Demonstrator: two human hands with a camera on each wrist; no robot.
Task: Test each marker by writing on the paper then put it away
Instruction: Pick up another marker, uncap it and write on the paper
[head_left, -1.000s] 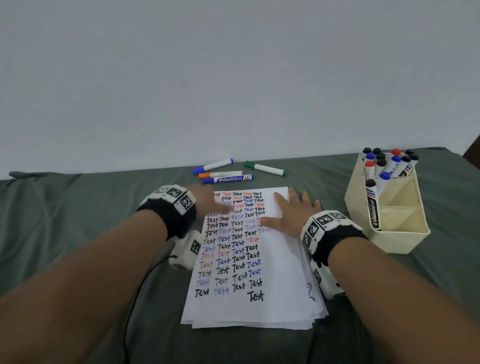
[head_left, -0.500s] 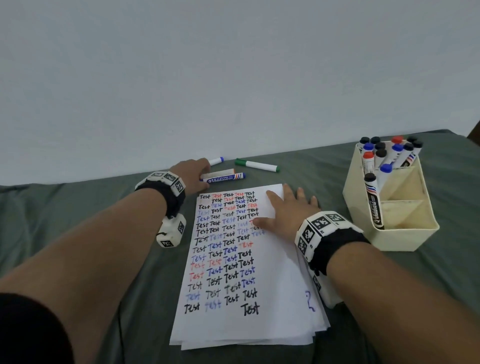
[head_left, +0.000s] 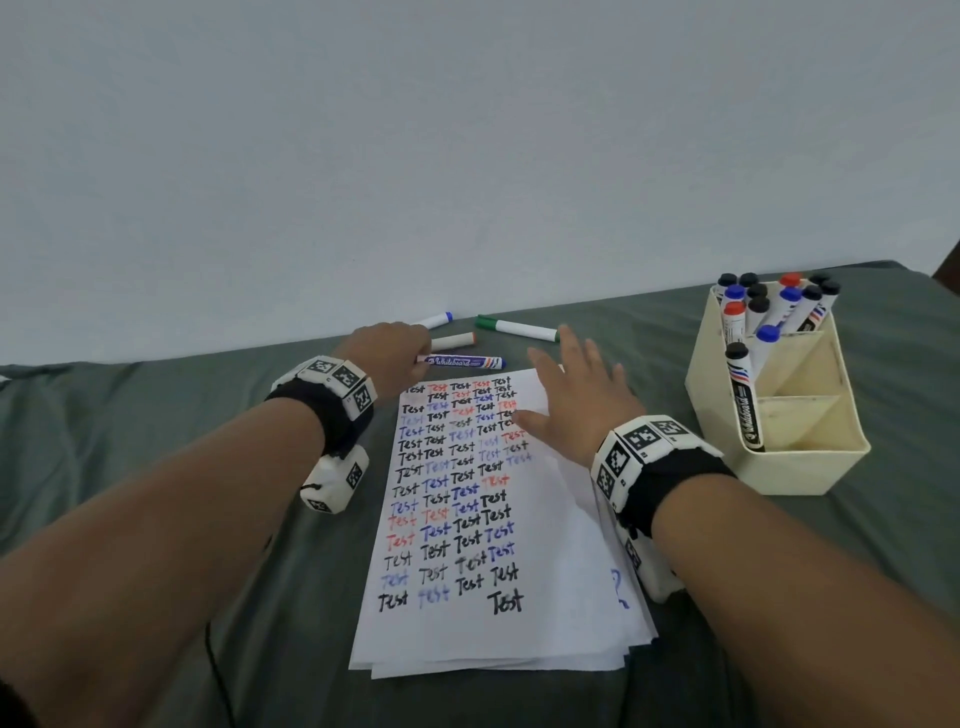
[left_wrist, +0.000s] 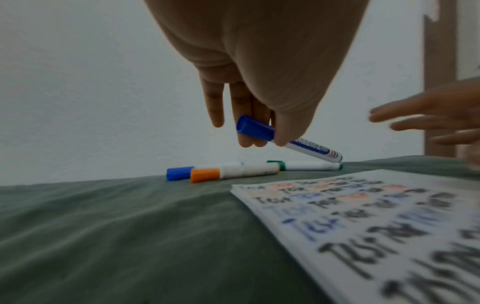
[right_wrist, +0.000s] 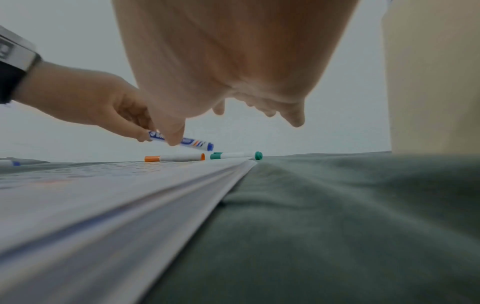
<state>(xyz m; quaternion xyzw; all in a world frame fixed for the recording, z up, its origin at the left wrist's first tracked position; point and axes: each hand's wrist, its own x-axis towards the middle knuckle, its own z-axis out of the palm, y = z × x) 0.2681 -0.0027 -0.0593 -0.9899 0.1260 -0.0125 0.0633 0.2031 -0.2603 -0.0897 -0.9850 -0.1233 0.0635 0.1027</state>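
Note:
My left hand (head_left: 395, 353) pinches a blue-capped whiteboard marker (head_left: 460, 361) just beyond the top edge of the paper stack (head_left: 561, 545). In the left wrist view the fingers (left_wrist: 259, 139) hold this marker (left_wrist: 306, 147) near its cap, tilted, with its far end low over the cloth. My right hand (head_left: 576, 400) hovers open, fingers spread, over the paper's top right corner. The top sheet is covered with rows of "Test" in black, blue and red. In the right wrist view the held marker (right_wrist: 192, 143) is off the cloth.
A slim blue marker (head_left: 436, 320), an orange one (head_left: 452, 341) and a green one (head_left: 517, 329) lie on the green cloth behind the paper. A cream holder (head_left: 795, 457) with several capped markers stands at the right. A white wall rises close behind.
My left hand left the paper, reached forward to the loose markers and picked up the blue whiteboard marker. My right hand lifted off the paper and moved forward.

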